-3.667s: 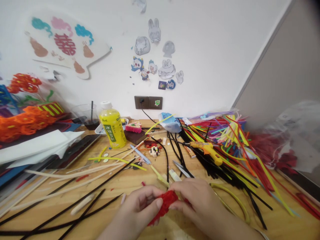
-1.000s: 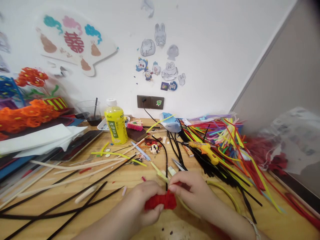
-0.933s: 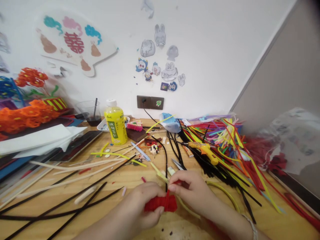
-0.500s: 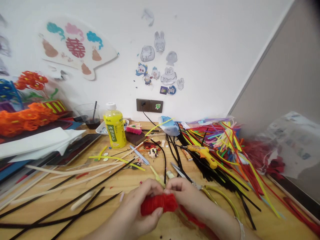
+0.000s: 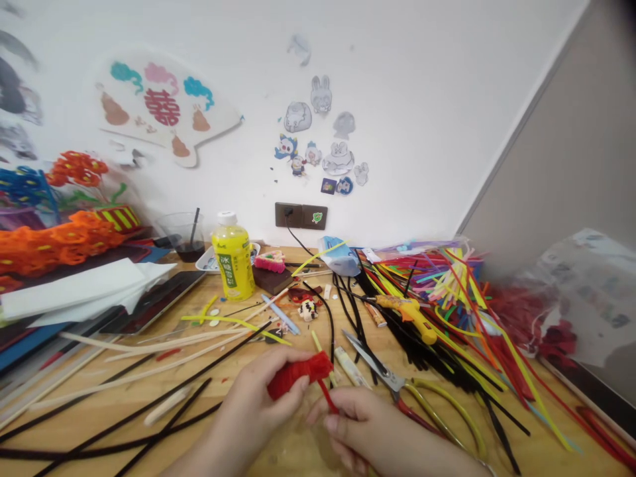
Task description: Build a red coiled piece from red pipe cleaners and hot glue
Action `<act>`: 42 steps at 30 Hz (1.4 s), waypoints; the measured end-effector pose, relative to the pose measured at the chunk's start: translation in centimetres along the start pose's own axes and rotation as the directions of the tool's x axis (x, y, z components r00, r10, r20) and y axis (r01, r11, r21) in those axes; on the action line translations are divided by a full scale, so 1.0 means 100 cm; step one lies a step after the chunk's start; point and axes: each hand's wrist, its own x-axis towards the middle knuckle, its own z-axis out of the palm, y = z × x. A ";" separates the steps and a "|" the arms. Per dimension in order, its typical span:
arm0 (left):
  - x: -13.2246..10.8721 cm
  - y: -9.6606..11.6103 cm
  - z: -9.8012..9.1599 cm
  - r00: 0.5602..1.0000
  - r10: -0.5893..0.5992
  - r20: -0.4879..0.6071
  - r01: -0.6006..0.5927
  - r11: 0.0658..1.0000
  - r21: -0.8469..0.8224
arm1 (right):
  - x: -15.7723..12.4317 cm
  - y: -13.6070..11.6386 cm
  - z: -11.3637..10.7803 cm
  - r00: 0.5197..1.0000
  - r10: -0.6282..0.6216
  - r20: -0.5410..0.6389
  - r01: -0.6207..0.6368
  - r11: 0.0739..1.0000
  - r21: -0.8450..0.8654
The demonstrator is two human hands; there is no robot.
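Observation:
My left hand (image 5: 251,404) is closed around a red fuzzy roll (image 5: 293,375), apparently wound from pipe cleaner, with its end poking out past my fingertips. From that end a red pipe cleaner strand (image 5: 326,396) runs down to my right hand (image 5: 365,424), which pinches it between thumb and fingers. Just right of my right hand lie scissors (image 5: 390,379) with yellow and red handles, blades pointing away. A small pale tube (image 5: 350,366) rests beyond my hands.
Black pipe cleaners (image 5: 199,369) and cream ones cross the wooden table at left. A yellow glue gun (image 5: 410,313) lies over a bundle of black strands at right. A yellow drink bottle (image 5: 233,262) stands at the back, near a tablet (image 5: 154,301) and a plastic cup (image 5: 191,238).
My right hand has moved down and away from the red roll, drawing the strand out between the hands. My left hand has tilted the roll and shifted slightly left. The view has shifted slightly.

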 end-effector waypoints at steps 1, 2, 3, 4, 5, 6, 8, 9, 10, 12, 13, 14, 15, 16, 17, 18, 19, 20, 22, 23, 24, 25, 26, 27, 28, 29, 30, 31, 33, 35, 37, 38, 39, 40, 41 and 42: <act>0.001 -0.002 0.000 0.999 0.032 0.010 -0.033 0.999 0.041 | -0.001 -0.001 -0.001 0.998 -0.031 -0.053 0.024 0.991 -0.129; 0.001 -0.004 0.000 0.997 0.071 0.022 -0.073 0.994 0.081 | -0.002 -0.001 -0.001 0.990 -0.090 -0.106 0.057 0.958 -0.282; 0.001 -0.007 0.001 0.993 0.109 0.034 -0.113 0.987 0.118 | -0.003 -0.001 -0.002 0.978 -0.160 -0.137 0.085 0.895 -0.439; 0.001 -0.010 0.002 0.989 0.141 0.047 -0.146 0.978 0.148 | -0.003 -0.001 -0.002 0.965 -0.220 -0.144 0.098 0.809 -0.580; 0.001 -0.013 0.003 0.986 0.158 0.061 -0.166 0.971 0.170 | -0.003 0.000 -0.002 0.957 -0.258 -0.129 0.099 0.713 -0.694; 0.000 -0.015 0.004 0.983 0.165 0.075 -0.177 0.966 0.187 | -0.003 0.000 -0.002 0.956 -0.279 -0.095 0.102 0.616 -0.781; 0.000 -0.019 0.007 0.981 0.164 0.099 -0.182 0.961 0.208 | -0.004 0.000 -0.002 0.937 -0.350 0.000 0.163 0.437 -0.884; -0.001 -0.019 0.008 0.980 0.164 0.111 -0.185 0.960 0.210 | -0.005 -0.001 -0.003 0.910 -0.413 0.037 0.208 0.377 -0.902; -0.001 -0.020 0.009 0.978 0.165 0.126 -0.188 0.960 0.207 | -0.007 -0.002 -0.004 0.875 -0.480 0.057 0.249 0.347 -0.904; -0.001 -0.019 0.011 0.971 0.176 0.161 -0.204 0.963 0.178 | -0.013 -0.006 -0.008 0.804 -0.593 0.045 0.323 0.371 -0.871; -0.002 -0.018 0.012 0.966 0.187 0.177 -0.215 0.963 0.160 | -0.016 -0.008 -0.010 0.783 -0.622 0.027 0.358 0.414 -0.837; -0.002 -0.017 0.013 0.959 0.200 0.200 -0.231 0.962 0.144 | -0.018 -0.010 -0.013 0.775 -0.632 0.012 0.391 0.464 -0.794; -0.003 -0.016 0.014 0.952 0.215 0.215 -0.247 0.960 0.132 | -0.020 -0.012 -0.016 0.783 -0.621 0.003 0.417 0.521 -0.745; -0.004 -0.015 0.016 0.946 0.229 0.231 -0.261 0.957 0.123 | -0.021 -0.013 -0.019 0.796 -0.605 -0.013 0.428 0.578 -0.694; -0.005 -0.014 0.017 0.940 0.235 0.246 -0.269 0.956 0.117 | -0.022 -0.014 -0.022 0.809 -0.586 -0.038 0.427 0.631 -0.647; -0.006 -0.013 0.019 0.936 0.236 0.260 -0.271 0.956 0.112 | -0.021 -0.014 -0.024 0.820 -0.568 -0.068 0.419 0.678 -0.603; -0.007 -0.012 0.020 0.932 0.239 0.272 -0.274 0.956 0.100 | -0.020 -0.014 -0.026 0.825 -0.555 -0.106 0.410 0.717 -0.564; -0.008 -0.012 0.020 0.926 0.246 0.288 -0.280 0.957 0.081 | -0.017 -0.013 -0.027 0.829 -0.541 -0.142 0.400 0.751 -0.525; -0.011 -0.010 0.020 0.909 0.273 0.315 -0.294 0.956 0.019 | -0.012 -0.010 -0.029 0.828 -0.522 -0.206 0.392 0.801 -0.453; -0.012 -0.009 0.020 0.904 0.289 0.316 -0.299 0.954 -0.017 | -0.009 -0.008 -0.030 0.827 -0.511 -0.234 0.389 0.821 -0.417; -0.013 -0.009 0.019 0.899 0.300 0.320 -0.299 0.953 -0.052 | -0.006 -0.007 -0.031 0.829 -0.497 -0.257 0.385 0.840 -0.382; -0.014 -0.009 0.018 0.897 0.307 0.318 -0.297 0.951 -0.081 | -0.003 -0.005 -0.031 0.832 -0.481 -0.277 0.379 0.857 -0.349; -0.015 -0.008 0.018 0.899 0.311 0.309 -0.294 0.950 -0.103 | 0.000 -0.004 -0.032 0.836 -0.464 -0.294 0.372 0.872 -0.318; -0.016 -0.008 0.017 0.903 0.317 0.291 -0.293 0.948 -0.124 | 0.002 -0.003 -0.031 0.840 -0.446 -0.308 0.363 0.885 -0.291; -0.016 -0.008 0.017 0.908 0.319 0.271 -0.290 0.946 -0.142 | 0.005 -0.002 -0.031 0.846 -0.428 -0.318 0.353 0.897 -0.267; -0.016 -0.007 0.016 0.915 0.317 0.248 -0.284 0.945 -0.161 | 0.007 0.000 -0.030 0.852 -0.414 -0.321 0.347 0.905 -0.246; -0.016 -0.007 0.016 0.925 0.312 0.217 -0.276 0.944 -0.180 | 0.009 0.001 -0.028 0.857 -0.405 -0.317 0.345 0.910 -0.230; -0.016 -0.006 0.016 0.935 0.297 0.195 -0.260 0.946 -0.194 | 0.011 0.003 -0.026 0.864 -0.399 -0.306 0.344 0.913 -0.218; -0.014 -0.003 0.014 0.954 0.250 0.163 -0.213 0.954 -0.213 | 0.014 0.006 -0.020 0.880 -0.380 -0.285 0.333 0.921 -0.200; -0.012 -0.001 0.011 0.973 0.185 0.135 -0.154 0.964 -0.216 | 0.014 0.008 -0.013 0.894 -0.350 -0.279 0.308 0.933 -0.185; -0.009 0.002 0.008 0.987 0.132 0.095 -0.112 0.974 -0.198 | 0.014 0.009 -0.008 0.900 -0.342 -0.272 0.301 0.936 -0.180; -0.007 0.003 0.006 0.990 0.120 0.074 -0.104 0.977 -0.185 | 0.013 0.009 -0.006 0.897 -0.351 -0.267 0.306 0.931 -0.197; -0.006 0.004 0.004 0.991 0.118 0.055 -0.107 0.980 -0.170 | 0.012 0.009 -0.005 0.894 -0.366 -0.260 0.309 0.922 -0.235; -0.004 0.005 0.002 0.992 0.118 0.043 -0.110 0.982 -0.154 | 0.011 0.009 -0.005 0.887 -0.386 -0.253 0.309 0.904 -0.294; -0.002 0.005 0.001 0.993 0.116 0.033 -0.110 0.984 -0.138 | 0.009 0.009 -0.004 0.882 -0.405 -0.242 0.303 0.880 -0.367; -0.001 0.004 0.000 0.994 0.109 0.025 -0.106 0.987 -0.125 | 0.008 0.009 -0.004 0.879 -0.421 -0.226 0.292 0.847 -0.444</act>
